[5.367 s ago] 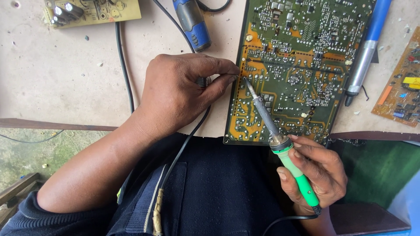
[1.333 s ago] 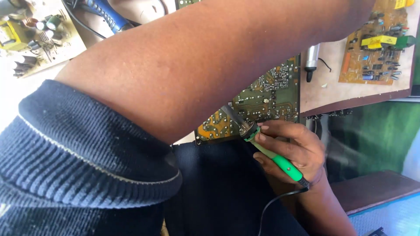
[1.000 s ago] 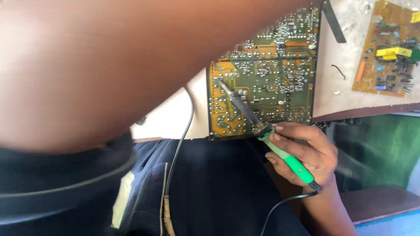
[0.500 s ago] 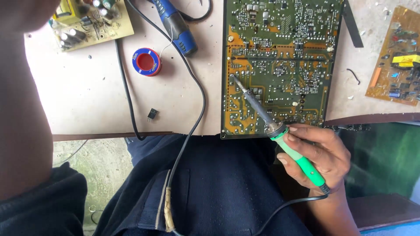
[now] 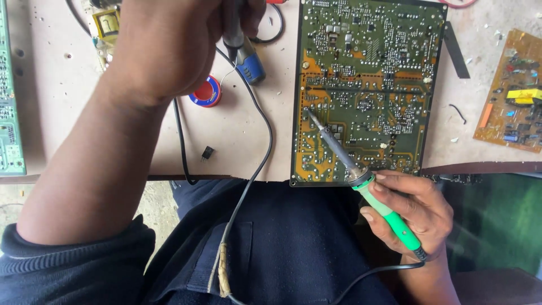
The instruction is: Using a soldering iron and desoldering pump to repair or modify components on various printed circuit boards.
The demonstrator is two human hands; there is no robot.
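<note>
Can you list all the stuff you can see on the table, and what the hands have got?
Large circuit board: one, green and orange, table centre.
Soldering iron: one, green handle, metal tip on the large board.
Small populated circuit board: one, orange-brown, right.
Green board edge: one, far left.
Solder spool: one, red and blue, beside the cable.
Blue-handled tool: one, top centre.
Black cables: at least two, across the table.
Small black component: one, near the table edge.
Left hand: grips the blue-handled tool.
Right hand: holds the soldering iron.
</note>
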